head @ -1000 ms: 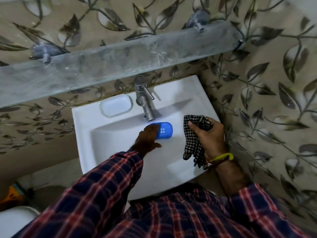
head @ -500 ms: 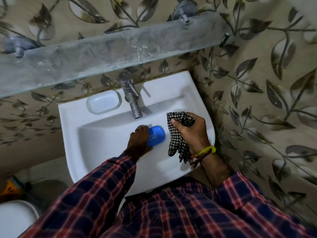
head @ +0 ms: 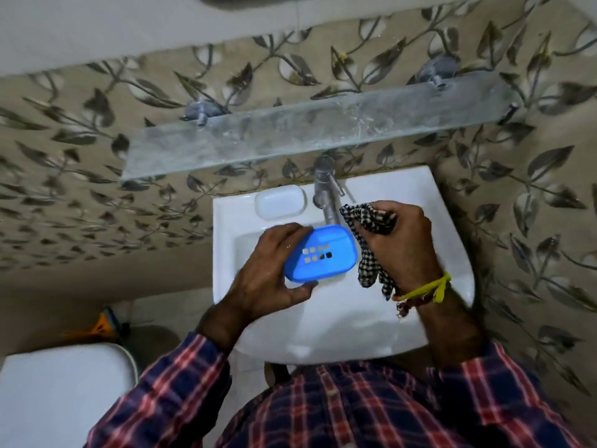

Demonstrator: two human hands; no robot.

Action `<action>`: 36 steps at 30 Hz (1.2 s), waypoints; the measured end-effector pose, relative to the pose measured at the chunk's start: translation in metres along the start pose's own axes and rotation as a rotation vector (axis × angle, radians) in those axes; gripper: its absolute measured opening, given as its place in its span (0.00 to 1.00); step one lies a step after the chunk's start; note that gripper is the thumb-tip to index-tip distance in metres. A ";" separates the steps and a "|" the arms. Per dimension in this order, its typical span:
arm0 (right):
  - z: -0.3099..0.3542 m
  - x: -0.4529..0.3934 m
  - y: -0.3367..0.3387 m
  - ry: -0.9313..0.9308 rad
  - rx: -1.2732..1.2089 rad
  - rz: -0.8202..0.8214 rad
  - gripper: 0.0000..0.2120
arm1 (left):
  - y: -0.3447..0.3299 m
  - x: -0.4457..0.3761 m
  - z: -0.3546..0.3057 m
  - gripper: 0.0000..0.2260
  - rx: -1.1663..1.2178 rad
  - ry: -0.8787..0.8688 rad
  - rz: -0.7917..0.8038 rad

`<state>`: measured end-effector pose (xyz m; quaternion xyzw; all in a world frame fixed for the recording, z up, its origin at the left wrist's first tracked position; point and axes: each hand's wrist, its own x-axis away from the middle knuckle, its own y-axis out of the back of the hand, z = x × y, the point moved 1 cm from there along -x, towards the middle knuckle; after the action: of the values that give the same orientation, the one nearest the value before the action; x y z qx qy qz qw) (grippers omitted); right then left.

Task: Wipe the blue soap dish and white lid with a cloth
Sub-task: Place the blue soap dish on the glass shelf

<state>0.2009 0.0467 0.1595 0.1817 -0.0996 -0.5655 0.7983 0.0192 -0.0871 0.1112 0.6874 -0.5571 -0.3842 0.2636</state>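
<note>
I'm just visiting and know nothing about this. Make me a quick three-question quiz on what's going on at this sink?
1. True or false: the blue soap dish is lying on the bottom of the sink.
2. Which hand holds the checked cloth? A) left hand B) right hand C) neither
3. Fill in: the white lid rests on the sink's rim, to the ____ of the tap as the camera sees it.

Key:
1. False; the left hand holds it up above the basin.
2. B
3. left
</note>
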 end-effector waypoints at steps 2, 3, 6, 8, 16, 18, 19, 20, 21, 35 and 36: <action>0.011 -0.002 -0.002 0.050 0.011 -0.038 0.04 | 0.029 -0.008 -0.005 0.38 -0.007 -0.029 -0.097; 0.017 -0.003 -0.002 0.077 0.030 -0.073 0.03 | 0.043 -0.013 -0.007 0.37 -0.016 -0.049 -0.144; 0.026 -0.007 -0.005 0.051 -0.012 -0.159 0.04 | 0.082 -0.036 -0.014 0.35 -0.043 -0.130 -0.282; 0.024 -0.011 -0.010 -0.027 -0.102 -0.184 0.04 | 0.103 -0.053 -0.012 0.34 -0.039 -0.164 -0.371; 0.034 -0.015 -0.025 -0.420 -0.609 -0.026 0.03 | 0.120 -0.127 0.027 0.40 0.050 -0.047 -0.216; 0.030 -0.012 -0.025 -0.464 -0.596 0.062 0.07 | 0.116 -0.135 0.035 0.40 0.035 -0.014 -0.165; 0.028 -0.011 -0.025 -0.468 -0.580 0.066 0.09 | 0.115 -0.137 0.038 0.40 0.042 0.001 -0.149; 0.024 -0.011 -0.026 -0.472 -0.573 0.043 0.10 | 0.113 -0.138 0.040 0.40 0.055 0.009 -0.135; 0.020 -0.010 -0.026 -0.477 -0.571 0.003 0.10 | 0.112 -0.138 0.040 0.40 0.065 0.009 -0.123; -0.002 0.007 -0.048 -0.289 -0.441 -0.027 0.08 | 0.044 -0.045 0.032 0.13 0.052 -0.133 -0.528; -0.004 0.009 -0.050 -0.284 -0.426 -0.023 0.08 | 0.033 -0.038 0.041 0.10 0.136 -0.006 -0.518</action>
<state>0.1619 0.0243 0.1352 -0.0708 -0.0873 -0.6026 0.7901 -0.0360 -0.0557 0.1230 0.8221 -0.3879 -0.4024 0.1080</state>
